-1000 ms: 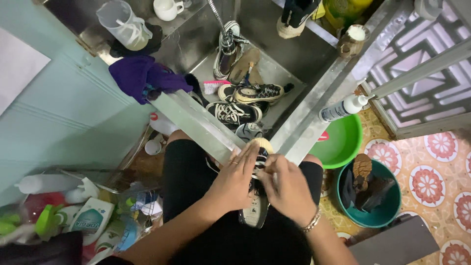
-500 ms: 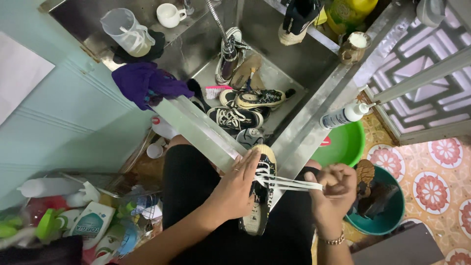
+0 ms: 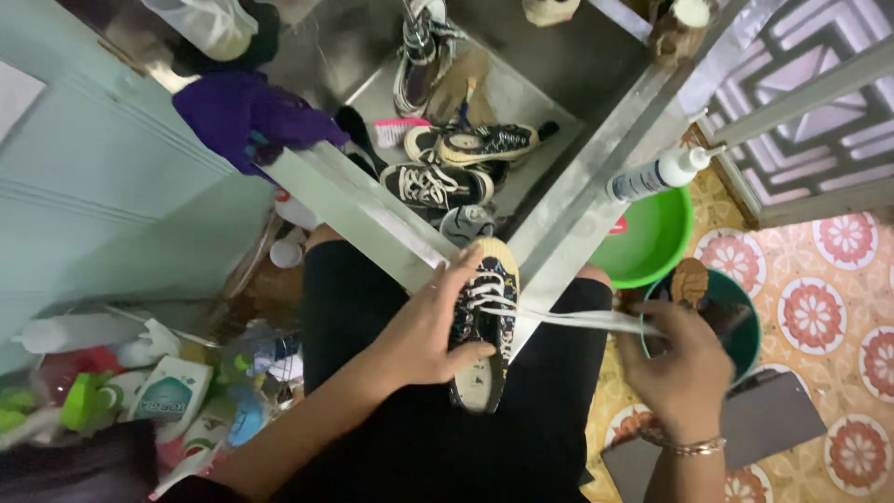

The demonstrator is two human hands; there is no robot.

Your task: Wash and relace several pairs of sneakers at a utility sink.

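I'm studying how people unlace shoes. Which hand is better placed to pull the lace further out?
Right. The right hand grips the white lace, drawn taut sideways from the sneaker; the left hand is clamped around the sneaker, steadying it.

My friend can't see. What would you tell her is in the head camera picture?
A person's left hand holds a black sneaker on their lap while the right hand pulls its white lace out sideways. Ahead, a metal sink holds more sneakers; green basins sit on the patterned floor.
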